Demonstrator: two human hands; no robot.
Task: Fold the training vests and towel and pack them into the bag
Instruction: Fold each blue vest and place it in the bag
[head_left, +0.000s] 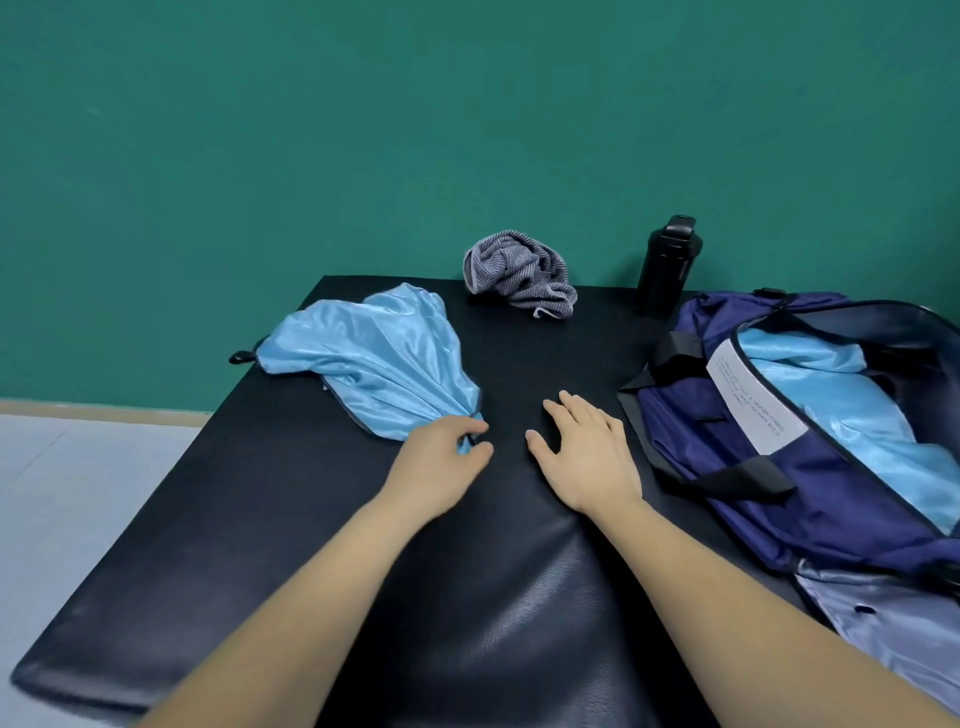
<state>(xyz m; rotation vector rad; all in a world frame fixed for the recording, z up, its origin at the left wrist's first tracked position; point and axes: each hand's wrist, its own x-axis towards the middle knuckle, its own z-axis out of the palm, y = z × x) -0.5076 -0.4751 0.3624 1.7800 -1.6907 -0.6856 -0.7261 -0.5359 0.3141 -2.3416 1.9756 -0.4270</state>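
Step in hand: the second vest, judged from one blue piece already lying in the bag.
Left hand: fingers curled, pinching the near corner of the vest.
Right hand: fingers spread and straight, flat on the tabletop, holding nothing, just beside the left hand.
Vest: bunched and creased, left of centre on the tabletop, its near corner gathered to a point at the left hand.
Packed vest: light blue cloth lying inside the bag.
Bag: navy, unzipped and wide open, at the right edge of the tabletop.
Towel: grey, crumpled in a heap at the far edge, well apart from both hands, not yet folded.
Bottle: black, upright, behind the bag.
Next move calls for: probably drawing the vest to the centre, taking a second corner with the right hand, and spreading it flat before any fold; the slick cloth may slide.
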